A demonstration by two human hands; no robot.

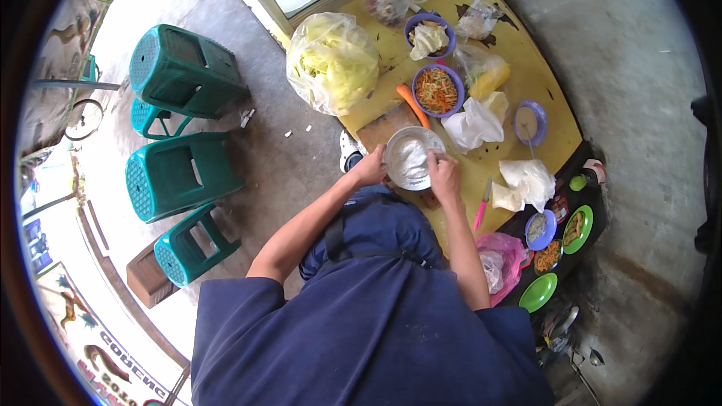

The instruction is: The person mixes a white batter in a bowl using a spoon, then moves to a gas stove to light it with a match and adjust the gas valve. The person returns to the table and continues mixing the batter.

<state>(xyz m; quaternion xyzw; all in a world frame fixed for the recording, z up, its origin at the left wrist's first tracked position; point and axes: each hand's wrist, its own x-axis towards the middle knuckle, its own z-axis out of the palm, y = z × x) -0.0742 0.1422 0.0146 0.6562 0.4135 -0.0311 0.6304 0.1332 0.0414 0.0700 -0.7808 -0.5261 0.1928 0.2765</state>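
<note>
My left hand [370, 166] grips the left rim of a round, pale metal bowl [393, 162] with white powder [413, 155] in it. At the bowl's right side, my right hand [444, 173] has its fingers curled over the rim and the powder; whether it holds a utensil cannot be seen. Just beyond the bowl are a wooden cutting board [379, 129] and an orange carrot [412, 102]. A purple bowl of shredded carrot and greens [436, 92] stands past them. A knife with a pink handle [481, 214] lies right of my right forearm.
On the yellow table [541, 73] stand a bag of pale green leaves [333, 65], white plastic bags [474, 124], and a purple bowl of batter-like liquid [530, 123]. Several plates of food and a green plate [538, 292] are at the right. Green plastic stools [180, 175] stand left on the floor.
</note>
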